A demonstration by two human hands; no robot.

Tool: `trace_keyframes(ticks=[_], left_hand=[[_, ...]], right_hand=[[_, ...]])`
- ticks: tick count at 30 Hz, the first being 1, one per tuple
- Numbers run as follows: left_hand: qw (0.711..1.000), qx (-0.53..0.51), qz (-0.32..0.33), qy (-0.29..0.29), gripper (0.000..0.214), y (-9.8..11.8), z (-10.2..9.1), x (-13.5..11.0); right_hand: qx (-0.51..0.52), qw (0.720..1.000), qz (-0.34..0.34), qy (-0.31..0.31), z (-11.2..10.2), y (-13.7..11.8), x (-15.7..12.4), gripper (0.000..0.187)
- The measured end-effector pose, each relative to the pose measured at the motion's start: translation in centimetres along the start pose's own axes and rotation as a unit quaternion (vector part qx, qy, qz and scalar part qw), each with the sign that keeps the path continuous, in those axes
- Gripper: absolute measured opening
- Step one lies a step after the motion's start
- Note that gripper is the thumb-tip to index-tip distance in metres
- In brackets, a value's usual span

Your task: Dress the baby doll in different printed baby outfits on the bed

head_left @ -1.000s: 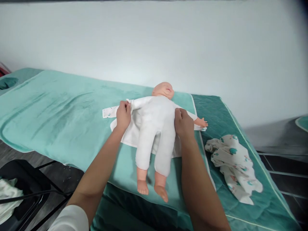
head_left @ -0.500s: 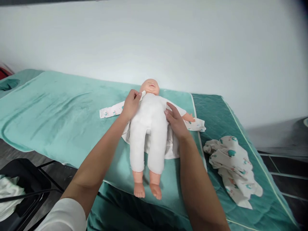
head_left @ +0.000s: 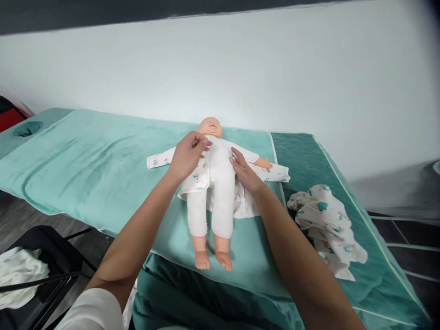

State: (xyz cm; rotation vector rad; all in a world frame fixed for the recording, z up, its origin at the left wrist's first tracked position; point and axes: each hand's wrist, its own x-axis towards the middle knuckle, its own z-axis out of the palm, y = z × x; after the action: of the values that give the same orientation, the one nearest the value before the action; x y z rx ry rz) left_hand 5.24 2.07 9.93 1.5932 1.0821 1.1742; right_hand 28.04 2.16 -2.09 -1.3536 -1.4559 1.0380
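Note:
A baby doll (head_left: pixel 222 176) with a white cloth body lies on its back, head towards the wall and bare feet towards me. Beneath it is a spread baby shirt (head_left: pixel 196 179), white with a small coloured print and both sleeves stretched out sideways. The shirt's left front panel lies over the doll's side. My left hand (head_left: pixel 187 155) is closed at the upper edge of that panel, near the doll's neck; its fingertips partly hide the cloth. On the other side of the torso, my right hand (head_left: pixel 245 174) rests against the doll with fingers apart.
A crumpled printed garment (head_left: pixel 326 224) lies on the darker green cover (head_left: pixel 299 156) at the right. The light green sheet (head_left: pixel 103 160) stretches left along the wall. At lower left, a black chair (head_left: pixel 65 247) holds a bunched white cloth (head_left: pixel 20 275).
My left hand has brought the shirt's left front panel over the doll's side and moved slightly inward. My right hand stays at the doll's other side. The view has tilted up slightly.

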Motion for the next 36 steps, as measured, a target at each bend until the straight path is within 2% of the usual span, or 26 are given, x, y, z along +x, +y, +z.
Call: trace_keyframes(ticks=[2,5,7,10,11,13,15,16,18,20,21,22,24,27,30,31,33,34,36], left_hand=[[0.992,0.114,0.035,0.031,0.005,-2.2,0.6,1.0],[0.976,0.204,0.069,-0.015,0.013,-4.6,2.0,2.6],[0.967,0.230,0.100,-0.044,0.019,-4.8,3.4,3.5],[0.947,0.287,0.126,-0.068,0.028,-3.5,6.0,4.9],[0.936,0.314,0.135,-0.088,0.030,-2.9,7.1,5.3],[0.899,0.375,0.162,-0.160,0.030,-1.9,9.4,6.2],[0.844,0.441,0.183,-0.243,0.029,-1.4,12.0,7.0],[0.817,0.470,0.187,-0.276,0.030,-1.4,13.2,7.4],[0.771,0.515,0.182,-0.327,0.033,-1.8,15.4,7.9],[0.741,0.542,0.164,-0.360,0.036,-2.6,17.1,8.3],[0.732,0.552,0.154,-0.367,0.037,-3.0,17.6,8.5],[0.727,0.560,0.147,-0.369,0.036,-3.3,17.9,8.6],[0.723,0.573,0.143,-0.358,0.035,-3.7,18.1,8.8],[0.717,0.588,0.157,-0.341,0.038,-3.6,17.3,8.9],[0.709,0.599,0.172,-0.330,0.042,-3.0,16.0,8.9],[0.708,0.600,0.177,-0.326,0.041,-2.7,15.6,8.9],[0.710,0.601,0.186,-0.318,0.039,-2.3,14.9,8.8],[0.711,0.600,0.190,-0.314,0.039,-2.2,14.5,8.7],[0.708,0.600,0.197,-0.315,0.037,-1.8,14.0,8.5]], right_hand=[[-0.005,1.000,-0.009,0.008,0.1,0.3,0.0,0.086],[-0.001,0.999,-0.017,0.051,0.7,0.7,-0.2,0.082],[-0.007,0.996,-0.019,0.089,1.0,0.6,-0.4,0.076],[-0.059,0.986,-0.017,0.153,-0.1,0.1,-0.9,0.053],[-0.079,0.980,-0.016,0.181,-0.9,-0.1,-1.0,0.046],[-0.099,0.963,-0.008,0.251,-2.9,-0.4,-1.4,0.046],[-0.124,0.941,0.011,0.316,-5.1,-0.7,-1.8,0.049],[-0.157,0.932,0.034,0.326,-6.0,-0.7,-2.1,0.048],[-0.260,0.919,0.101,0.278,-7.2,-0.8,-2.6,0.044],[-0.354,0.907,0.147,0.173,-7.5,-0.8,-3.1,0.036],[-0.379,0.904,0.149,0.131,-7.3,-0.7,-3.3,0.032],[-0.393,0.902,0.140,0.109,-6.9,-0.6,-3.4,0.031],[-0.399,0.902,0.122,0.108,-6.0,-0.4,-3.3,0.037],[-0.400,0.893,0.165,0.122,-5.4,-0.1,-2.9,0.039],[-0.380,0.897,0.200,0.101,-6.1,0.4,-2.5,0.037],[-0.337,0.914,0.201,0.106,-6.5,0.7,-2.4,0.037],[-0.183,0.951,0.201,0.149,-7.6,1.3,-2.3,0.034],[-0.097,0.958,0.202,0.178,-8.1,1.6,-2.3,0.028],[0.030,0.951,0.208,0.228,-9.0,2.0,-2.1,0.019]])
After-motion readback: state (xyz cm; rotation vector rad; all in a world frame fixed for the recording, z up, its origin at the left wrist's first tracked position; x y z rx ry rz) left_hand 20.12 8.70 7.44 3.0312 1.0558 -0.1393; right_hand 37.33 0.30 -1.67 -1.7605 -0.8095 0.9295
